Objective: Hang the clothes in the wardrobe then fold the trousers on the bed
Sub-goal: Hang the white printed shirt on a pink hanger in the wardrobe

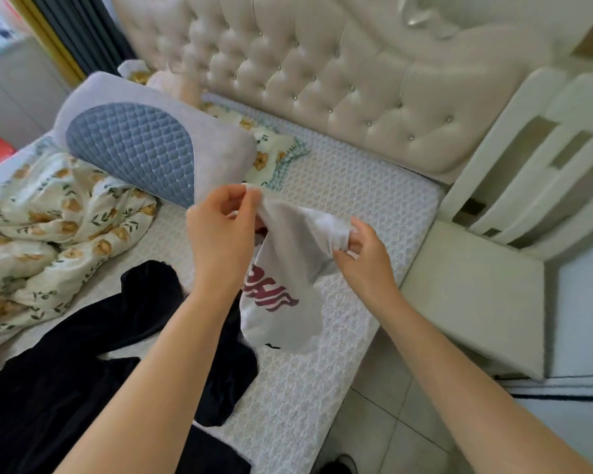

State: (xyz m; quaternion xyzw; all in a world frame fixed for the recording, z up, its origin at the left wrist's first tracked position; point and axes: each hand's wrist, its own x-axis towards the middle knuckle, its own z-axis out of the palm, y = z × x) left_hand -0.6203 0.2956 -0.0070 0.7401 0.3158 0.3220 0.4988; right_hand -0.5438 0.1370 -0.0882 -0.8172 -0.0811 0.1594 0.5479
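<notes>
White shirt (pixel 290 265) with red lettering is held up above the bed (pixel 322 388), pinched at its top edge by the left hand (pixel 219 230) and right hand (pixel 363 258); dark trousers (pixel 83 371) lie below.

The bed (pixel 339 186) is carrying four items. A grey pillow (pixel 134 148) is lying at 10 o'clock, a floral quilt (pixel 49 234) is bunching at 9, a dark garment (pixel 83 371) is sprawling at 7, and a floral cushion (pixel 271 152) is resting at 12.
</notes>
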